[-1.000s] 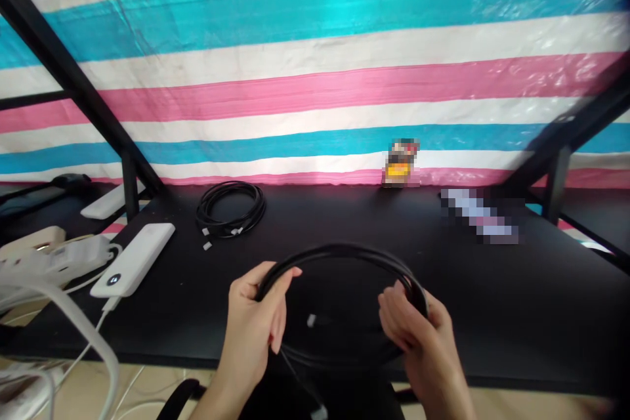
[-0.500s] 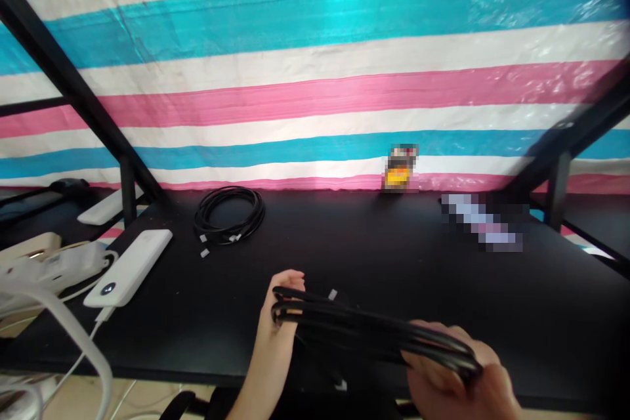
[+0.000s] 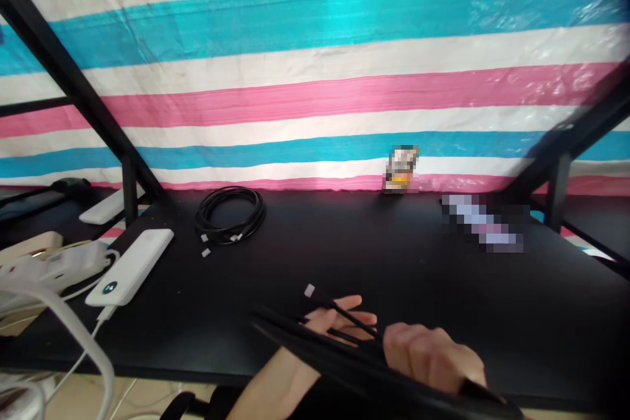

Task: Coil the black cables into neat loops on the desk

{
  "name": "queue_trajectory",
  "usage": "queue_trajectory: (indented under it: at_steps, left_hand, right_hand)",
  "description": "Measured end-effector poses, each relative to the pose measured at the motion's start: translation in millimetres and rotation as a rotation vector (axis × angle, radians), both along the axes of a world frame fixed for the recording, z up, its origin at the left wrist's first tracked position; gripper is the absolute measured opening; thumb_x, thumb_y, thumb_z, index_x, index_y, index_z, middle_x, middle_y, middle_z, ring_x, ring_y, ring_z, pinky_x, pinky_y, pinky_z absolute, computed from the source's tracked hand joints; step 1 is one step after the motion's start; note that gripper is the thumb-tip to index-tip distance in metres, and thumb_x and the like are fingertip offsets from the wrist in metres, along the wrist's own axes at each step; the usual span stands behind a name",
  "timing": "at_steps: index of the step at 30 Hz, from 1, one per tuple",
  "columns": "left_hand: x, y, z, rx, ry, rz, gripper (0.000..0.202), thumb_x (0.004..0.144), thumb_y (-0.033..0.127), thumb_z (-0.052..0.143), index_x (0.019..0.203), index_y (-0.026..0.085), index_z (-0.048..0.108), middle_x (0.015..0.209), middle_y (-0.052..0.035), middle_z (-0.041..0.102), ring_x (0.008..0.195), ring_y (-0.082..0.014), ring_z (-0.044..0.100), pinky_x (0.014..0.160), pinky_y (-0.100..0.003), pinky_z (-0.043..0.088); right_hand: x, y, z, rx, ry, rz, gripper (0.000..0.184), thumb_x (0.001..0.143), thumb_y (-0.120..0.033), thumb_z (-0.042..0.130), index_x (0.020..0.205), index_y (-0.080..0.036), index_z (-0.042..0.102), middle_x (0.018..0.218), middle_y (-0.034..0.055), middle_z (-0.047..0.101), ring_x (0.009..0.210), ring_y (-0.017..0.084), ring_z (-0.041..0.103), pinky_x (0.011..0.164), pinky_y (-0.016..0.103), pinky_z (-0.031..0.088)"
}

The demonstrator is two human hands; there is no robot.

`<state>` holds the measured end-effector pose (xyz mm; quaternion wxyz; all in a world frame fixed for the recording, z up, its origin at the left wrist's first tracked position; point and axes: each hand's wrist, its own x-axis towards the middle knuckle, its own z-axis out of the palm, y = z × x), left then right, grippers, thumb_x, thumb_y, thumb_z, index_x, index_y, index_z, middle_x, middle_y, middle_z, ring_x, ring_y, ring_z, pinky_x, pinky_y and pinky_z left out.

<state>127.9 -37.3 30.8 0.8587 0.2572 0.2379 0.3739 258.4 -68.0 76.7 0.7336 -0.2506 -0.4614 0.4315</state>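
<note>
A coil of black cable [image 3: 339, 371] hangs above the near edge of the table, blurred by motion. My right hand [image 3: 433, 357] is closed around it at the right. My left hand [image 3: 339, 325] is behind the coil with its fingers stretched out and apart. A loose cable end with a pale plug [image 3: 310, 291] crosses in front of those fingers, and a second strand lies against them. Part of my left palm is hidden by the coil.
Another coiled black cable [image 3: 230, 215] rests on the black table [image 3: 305, 230]. A white power bank [image 3: 132, 267] with a white cable stands left, beside a power strip [image 3: 59, 269]. Two pixelated items lie at the back and right. Black frame bars slope at both sides.
My left hand has moved right, toward my right hand, and its fingers now reach across the cable end. The coil has tilted, its right side lower and nearer. The pale plug has shifted left.
</note>
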Motion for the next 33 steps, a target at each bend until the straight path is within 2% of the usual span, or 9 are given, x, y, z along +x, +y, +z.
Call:
queue_trajectory:
  at_steps: [4,6,8,11,13,15,24,28,33]
  left_hand:
    - [-8,-1,18.0,0.017,0.106,0.166,0.036,0.082,0.052,0.06,0.083,0.017,0.071,0.097,-0.0088,0.071,0.1,-0.027,0.063,0.095,-0.037,0.042]
    - [-15,0,26.7,0.075,0.187,0.194,0.045,0.087,0.052,0.052,0.064,0.016,0.067,0.083,-0.0094,0.071,0.095,-0.0262,0.064,0.095,-0.035,0.041]
    - [-23,1,33.7,0.137,0.269,0.218,0.055,0.091,0.051,0.045,0.05,0.017,0.058,0.067,-0.0093,0.068,0.088,-0.0259,0.066,0.095,-0.035,0.041]
    - [-31,0,39.0,0.175,0.35,0.243,0.059,0.092,0.048,0.044,0.041,0.019,0.048,0.046,-0.0042,0.054,0.069,-0.0243,0.066,0.09,-0.037,0.044]
    - [-33,-3,39.6,0.183,0.373,0.238,0.057,0.092,0.047,0.044,0.041,0.019,0.046,0.04,-0.0002,0.044,0.06,-0.0225,0.064,0.086,-0.038,0.046]
    - [-34,-7,39.3,0.158,0.369,0.242,0.054,0.092,0.045,0.045,0.045,0.02,0.044,0.037,0.0039,0.036,0.051,-0.0203,0.061,0.082,-0.038,0.047]
    - [-49,-12,35.6,0.072,0.371,0.073,0.039,0.091,0.045,0.048,0.061,0.019,0.045,0.035,0.0081,0.036,0.041,-0.0163,0.057,0.071,-0.036,0.051]
    - [-51,-16,33.5,0.083,0.311,0.051,0.039,0.091,0.042,0.049,0.059,0.018,0.043,0.036,0.0069,0.038,0.043,-0.0164,0.059,0.068,-0.034,0.051]
    - [-53,-20,35.0,0.063,0.192,0.085,0.029,0.085,0.031,0.058,0.063,0.017,0.049,0.036,0.0095,0.032,0.031,-0.0087,0.041,0.05,-0.025,0.045]
  right_hand:
    - [-2,8,-0.7,-0.126,0.172,0.089,0.063,0.077,-0.062,0.056,0.045,-0.019,0.022,0.04,-0.006,0.012,0.037,0.009,0.02,0.039,0.024,0.033]
    - [0,12,-2.0,-0.214,0.213,0.142,0.064,0.08,-0.06,0.056,0.045,-0.019,0.021,0.04,-0.0077,0.011,0.035,0.007,0.016,0.036,0.021,0.031]
    - [2,16,-4.4,-0.344,0.225,0.117,0.057,0.079,-0.057,0.06,0.047,-0.019,0.032,0.041,-0.0098,0.013,0.035,0.004,0.012,0.032,0.017,0.027]
    - [3,19,-8.9,-0.486,0.129,-0.009,0.031,0.077,-0.051,0.067,0.084,-0.022,0.062,0.046,-0.0117,0.025,0.033,0.002,0.013,0.028,0.013,0.022]
    - [2,18,-10.3,-0.52,-0.039,-0.152,0.049,0.076,-0.045,0.07,0.119,-0.026,0.056,0.052,-0.0107,0.035,0.033,0.003,0.021,0.028,0.013,0.025]
    - [1,16,-9.4,-0.516,-0.225,-0.292,0.063,0.076,-0.038,0.072,0.132,-0.027,0.048,0.061,-0.0078,0.044,0.036,0.003,0.031,0.032,0.015,0.031]
    - [13,8,-10.0,-0.408,-0.551,-0.287,0.051,0.081,-0.033,0.065,0.131,-0.027,0.055,0.08,-0.0005,0.061,0.038,0.002,0.034,0.033,0.015,0.031]
    - [14,8,-14.7,-0.423,-0.61,-0.35,0.04,0.083,-0.036,0.063,0.121,-0.026,0.063,0.071,-0.0013,0.062,0.036,0.003,0.033,0.029,0.015,0.026]
    - [11,9,-15.6,-0.378,-0.655,-0.414,0.028,0.08,-0.038,0.066,0.099,-0.02,0.072,0.053,-0.0025,0.055,0.042,0.01,0.051,0.039,0.018,0.043]
